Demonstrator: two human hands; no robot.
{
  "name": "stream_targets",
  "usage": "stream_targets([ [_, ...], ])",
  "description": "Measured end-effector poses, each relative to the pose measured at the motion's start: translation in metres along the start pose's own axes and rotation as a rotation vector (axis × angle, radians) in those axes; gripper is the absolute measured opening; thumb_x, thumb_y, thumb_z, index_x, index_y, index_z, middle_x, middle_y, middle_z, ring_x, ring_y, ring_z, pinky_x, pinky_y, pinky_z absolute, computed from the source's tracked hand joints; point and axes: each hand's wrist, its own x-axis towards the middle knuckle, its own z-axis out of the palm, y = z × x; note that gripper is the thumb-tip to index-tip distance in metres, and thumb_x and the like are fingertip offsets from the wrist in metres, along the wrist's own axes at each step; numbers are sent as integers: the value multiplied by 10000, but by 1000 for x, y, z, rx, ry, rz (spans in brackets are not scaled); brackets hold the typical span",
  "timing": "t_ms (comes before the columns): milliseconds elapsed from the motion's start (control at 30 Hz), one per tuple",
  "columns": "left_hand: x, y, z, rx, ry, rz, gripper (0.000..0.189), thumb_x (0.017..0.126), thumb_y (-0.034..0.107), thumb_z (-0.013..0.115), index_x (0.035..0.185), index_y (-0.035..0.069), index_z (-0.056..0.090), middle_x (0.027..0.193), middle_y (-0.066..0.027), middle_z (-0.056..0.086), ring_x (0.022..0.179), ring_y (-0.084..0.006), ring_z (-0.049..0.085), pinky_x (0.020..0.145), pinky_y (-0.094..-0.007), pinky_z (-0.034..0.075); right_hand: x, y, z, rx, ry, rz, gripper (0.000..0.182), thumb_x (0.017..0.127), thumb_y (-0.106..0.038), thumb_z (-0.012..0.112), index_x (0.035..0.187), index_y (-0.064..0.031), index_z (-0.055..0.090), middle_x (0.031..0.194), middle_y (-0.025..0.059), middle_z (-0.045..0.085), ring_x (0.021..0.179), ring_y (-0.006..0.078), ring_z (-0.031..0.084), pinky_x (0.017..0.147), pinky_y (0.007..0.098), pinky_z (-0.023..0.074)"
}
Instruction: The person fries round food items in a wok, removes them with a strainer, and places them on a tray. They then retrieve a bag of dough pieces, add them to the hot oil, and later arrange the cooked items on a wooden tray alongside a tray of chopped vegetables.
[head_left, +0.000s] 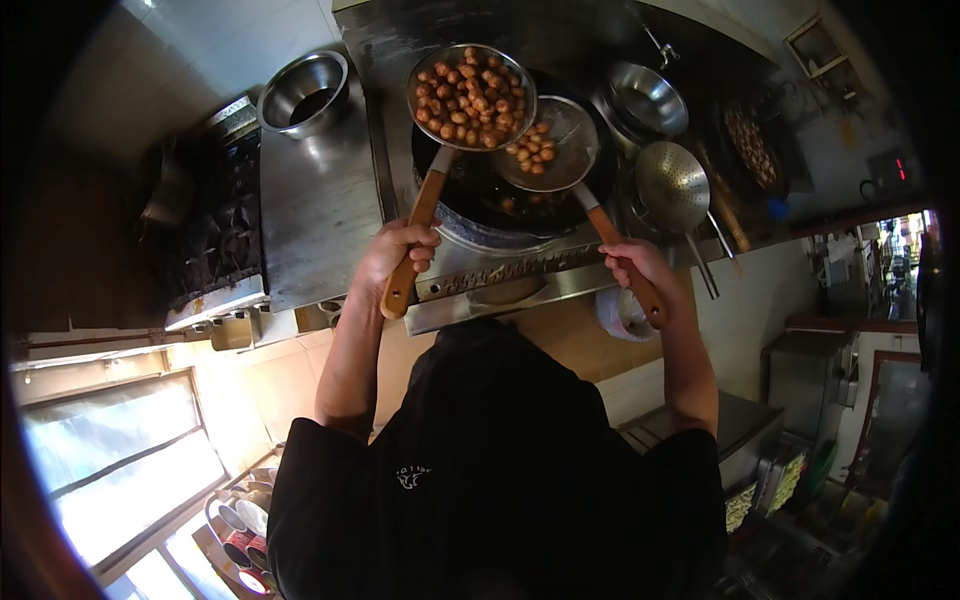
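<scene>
My left hand (397, 255) grips the wooden handle of a wire-mesh strainer (442, 161) heaped with small round brown balls (472, 97). In my right hand (637, 266) is the wooden handle of a second mesh strainer (577, 142), tilted, with a smaller cluster of the same balls (534, 148) at its left side. The two rims overlap or meet; I cannot tell whether they touch. Both strainers are above a large dark wok (480, 217) on the stainless steel range. A few balls show in the dark liquid inside the wok.
A steel bowl (304, 94) with dark liquid stands on the steel counter (319, 217) at left, beside a gas burner range (225, 247). To the right are a steel bowl (649, 97), a perforated ladle (673, 186) and a pan of brownish pieces (750, 146). A white bucket (626, 315) sits below the range edge.
</scene>
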Motion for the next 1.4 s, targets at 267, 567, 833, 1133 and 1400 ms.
stream_targets([
  [267,14,-22,-3,-26,42,-56,288,853,-9,587,1129,-57,518,784,-38,529,532,-45,420,467,-195,354,-15,-7,-8,-175,187,-287,175,902,-190,649,977,-46,585,700,25,566,483,121,534,442,277,430],
  [567,35,-33,-1,-47,-18,-109,228,863,0,589,1075,-43,513,774,-18,506,540,-45,424,472,-195,358,-8,-20,16,-80,157,-339,195,887,-149,651,1019,-23,581,688,35,560,460,133,537,394,296,423],
  [833,45,-40,3,-97,-66,-143,63,865,13,597,900,11,544,759,-36,516,544,-72,445,496,-239,397,6,-18,45,-423,303,-386,185,900,-128,629,1008,3,557,628,37,539,460,128,556,387,304,437],
  [1133,43,-45,-1,-166,-109,-182,215,875,-4,577,1079,-27,513,787,-16,509,543,-39,430,469,-192,365,11,-17,49,-565,483,-440,188,937,-131,607,1077,-23,542,617,53,538,441,121,547,394,312,442],
  [1400,29,-36,6,-150,-54,-157,265,877,-23,559,1134,-46,499,794,-22,509,542,-28,422,454,-171,352,55,0,-10,-1002,787,-557,268,866,-219,649,1030,-13,603,846,227,667,849,428,645,746,512,520],
])
